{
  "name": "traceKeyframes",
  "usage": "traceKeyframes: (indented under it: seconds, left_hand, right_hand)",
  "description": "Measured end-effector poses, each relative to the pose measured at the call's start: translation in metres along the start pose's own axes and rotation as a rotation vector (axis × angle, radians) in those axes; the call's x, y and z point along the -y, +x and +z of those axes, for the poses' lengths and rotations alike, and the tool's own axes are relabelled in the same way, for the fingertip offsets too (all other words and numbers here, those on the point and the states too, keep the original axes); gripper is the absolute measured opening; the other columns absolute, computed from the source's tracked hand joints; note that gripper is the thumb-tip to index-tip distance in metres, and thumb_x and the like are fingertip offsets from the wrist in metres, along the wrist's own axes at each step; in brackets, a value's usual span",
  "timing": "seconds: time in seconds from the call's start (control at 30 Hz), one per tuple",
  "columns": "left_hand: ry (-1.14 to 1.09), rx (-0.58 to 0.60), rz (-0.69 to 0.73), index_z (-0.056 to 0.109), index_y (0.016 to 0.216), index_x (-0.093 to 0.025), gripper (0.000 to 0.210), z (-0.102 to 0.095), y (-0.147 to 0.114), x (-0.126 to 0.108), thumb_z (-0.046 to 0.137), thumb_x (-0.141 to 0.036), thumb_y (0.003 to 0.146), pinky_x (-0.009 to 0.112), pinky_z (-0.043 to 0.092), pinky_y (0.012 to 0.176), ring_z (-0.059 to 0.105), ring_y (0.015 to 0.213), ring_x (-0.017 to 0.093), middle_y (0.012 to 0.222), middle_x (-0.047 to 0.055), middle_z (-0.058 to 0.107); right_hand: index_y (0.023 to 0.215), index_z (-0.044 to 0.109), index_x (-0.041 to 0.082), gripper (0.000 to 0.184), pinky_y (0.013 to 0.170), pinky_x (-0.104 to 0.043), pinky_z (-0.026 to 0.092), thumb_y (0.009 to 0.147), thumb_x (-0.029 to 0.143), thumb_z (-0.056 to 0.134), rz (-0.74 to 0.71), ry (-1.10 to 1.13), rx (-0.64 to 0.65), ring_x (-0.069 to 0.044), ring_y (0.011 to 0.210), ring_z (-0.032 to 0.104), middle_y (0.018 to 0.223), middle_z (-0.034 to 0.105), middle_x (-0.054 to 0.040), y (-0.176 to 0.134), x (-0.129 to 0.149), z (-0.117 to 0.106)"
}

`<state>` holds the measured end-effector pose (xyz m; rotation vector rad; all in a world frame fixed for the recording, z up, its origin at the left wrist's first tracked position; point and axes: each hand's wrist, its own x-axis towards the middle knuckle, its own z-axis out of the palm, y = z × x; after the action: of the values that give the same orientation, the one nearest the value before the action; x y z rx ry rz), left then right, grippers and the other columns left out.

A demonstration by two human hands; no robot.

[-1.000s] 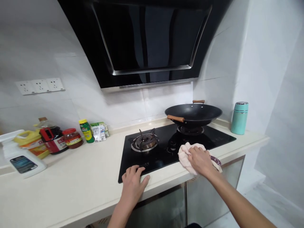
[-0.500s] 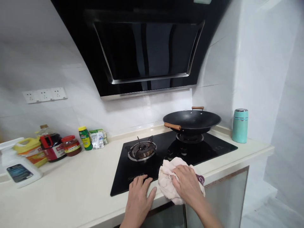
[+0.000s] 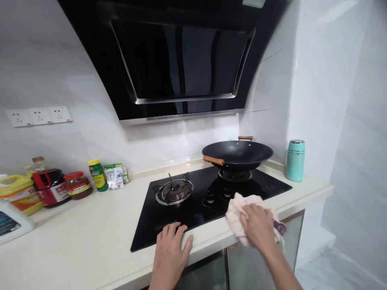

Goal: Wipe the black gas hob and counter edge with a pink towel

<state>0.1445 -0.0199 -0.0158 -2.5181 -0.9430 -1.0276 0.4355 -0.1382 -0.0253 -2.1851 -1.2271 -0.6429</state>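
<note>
Head: two hands, one cloth

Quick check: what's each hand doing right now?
Left hand: open, resting at the front edge of the cooktop, holding nothing.
Right hand: closed on the pale pink cloth.

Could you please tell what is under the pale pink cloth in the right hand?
The pale pink cloth overlaps the front edges of the black glass cooktop and cream countertop; whatever lies directly beneath is hidden.
</note>
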Motion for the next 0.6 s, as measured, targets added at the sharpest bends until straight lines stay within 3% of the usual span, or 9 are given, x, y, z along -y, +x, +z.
traceKeyframes:
  seconds: [0.17,0.27,0.37,0.47,0.6]
  left_hand:
    - [0.000,0.024,0.004,0.070,0.112,-0.025,0.025,-0.002,0.000,0.002,0.054,-0.037,0.097,0.043,0.050,0.090,0.062,0.111,0.027,0.117,0.008,0.070]
    - [-0.016,0.040,-0.003,0.071,0.111,-0.026,0.027,-0.004,0.000,0.004,0.048,-0.034,0.100,0.043,0.051,0.089,0.063,0.110,0.026,0.117,0.007,0.070]
    - [-0.034,0.057,-0.016,0.071,0.112,-0.026,0.027,-0.007,0.000,0.004,0.048,-0.035,0.101,0.042,0.052,0.089,0.063,0.111,0.025,0.118,0.006,0.070]
    - [-0.036,0.070,-0.032,0.071,0.113,-0.027,0.025,-0.009,0.000,0.000,0.052,-0.036,0.099,0.042,0.051,0.091,0.063,0.113,0.026,0.117,0.006,0.070]
    - [-0.043,0.081,-0.053,0.070,0.115,-0.026,0.025,-0.010,-0.001,-0.004,0.054,-0.037,0.098,0.043,0.049,0.093,0.061,0.115,0.026,0.118,0.007,0.069]
  right_hand:
    - [0.092,0.067,0.023,0.010,0.087,-0.041,0.031,0.086,0.024,0.059,-0.217,0.252,-0.069,-0.024,0.089,0.053,0.092,0.065,-0.0066,-0.039,0.110,0.006]
    - [0.094,0.066,0.024,0.009,0.090,-0.042,0.031,0.088,0.025,0.059,-0.303,0.341,-0.085,-0.024,0.089,0.051,0.093,0.063,-0.0054,-0.051,0.134,0.005]
    - [0.099,0.066,0.025,0.012,0.091,-0.040,0.031,0.091,0.026,0.057,-0.351,0.394,-0.046,-0.023,0.091,0.052,0.096,0.063,-0.0038,-0.050,0.115,0.003]
    - [0.096,0.067,0.024,0.013,0.089,-0.038,0.031,0.093,0.023,0.053,-0.310,0.339,-0.026,-0.022,0.092,0.054,0.095,0.064,-0.0036,-0.038,0.064,0.003]
    - [0.097,0.068,0.021,0.017,0.090,-0.040,0.030,0.095,0.027,0.052,-0.169,0.143,-0.090,-0.024,0.093,0.057,0.096,0.068,-0.0064,-0.023,-0.011,0.005]
